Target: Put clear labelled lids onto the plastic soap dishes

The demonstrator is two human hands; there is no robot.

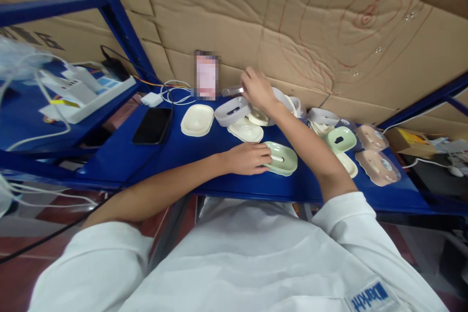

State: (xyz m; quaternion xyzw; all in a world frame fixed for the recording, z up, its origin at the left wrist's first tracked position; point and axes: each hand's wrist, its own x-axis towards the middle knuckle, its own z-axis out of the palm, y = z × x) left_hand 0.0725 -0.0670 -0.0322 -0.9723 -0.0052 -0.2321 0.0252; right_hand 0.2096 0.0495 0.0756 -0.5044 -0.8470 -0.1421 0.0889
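Head view. The left hand (pixel 246 158) lies palm down on the blue bench (pixel 120 156), forearm stretched flat across it, its fingers resting on the near rim of a pale green soap dish (pixel 282 158); the grip is loose, pressing on the dish rather than closed around it. A white bar-shaped piece lies inside the dish just beyond the fingertips. The right hand (pixel 258 90) reaches farther back, arm extended and crossing over the right side of the green dish, wrist bent downward. Its fingers curl over a small clear piece (pixel 231 90) at the back of the bench; whether the grip actually pinches this piece cannot be told.

Below the right hand stand a grey soap dish tray (pixel 232 111) with a slot in its floor, and two cream lids (pixel 245 130), one partly under the hand. To the left lies a cream soap dish (pixel 197 120), empty, then a black phone (pixel 152 125) face up. To the right sit a second green dish (pixel 341 139) with a slotted floor and two pinkish dishes (pixel 377 166). Cardboard (pixel 310 19) lines the wall behind.
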